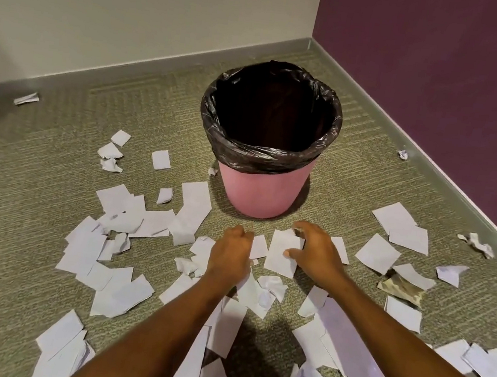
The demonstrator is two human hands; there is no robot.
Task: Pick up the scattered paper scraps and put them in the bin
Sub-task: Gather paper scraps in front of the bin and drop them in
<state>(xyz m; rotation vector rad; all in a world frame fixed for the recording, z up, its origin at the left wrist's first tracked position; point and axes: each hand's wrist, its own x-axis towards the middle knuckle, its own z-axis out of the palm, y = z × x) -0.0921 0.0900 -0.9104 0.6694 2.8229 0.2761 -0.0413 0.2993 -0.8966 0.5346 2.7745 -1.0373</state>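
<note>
On the carpet just in front of the bin (261, 191), both bare hands reach down among the paper scraps (121, 295). The right hand (316, 253) is spread in a loose claw. Its thumb tip rests on one flat white scrap (279, 259) and the forefinger arches over that scrap's top corner, with a gap between the two. Nothing is clasped in it that I can see. The left hand (231, 253) is knuckles-up with the fingers curled under. Their tips are hidden, so I cannot tell whether it grips a piece or only presses on the litter beneath it. A small scrap lies between the two hands, touching the left one.

The bin is pink, upright, and lined with a black bag (263, 155) folded over the rim; its mouth is open and dark inside. Scraps lie thick on the near side, overlapping under both forearms and out to left and right. A few crumpled ones sit apart, such as one near the purple wall (441, 86) at (479, 245). A brownish piece (400, 290) lies among the white ones to the right.

The bin stands near a corner where the pale wall (138, 2) meets the purple one. Bare carpet (32, 180) lies around the bin's far side and off to the left.
</note>
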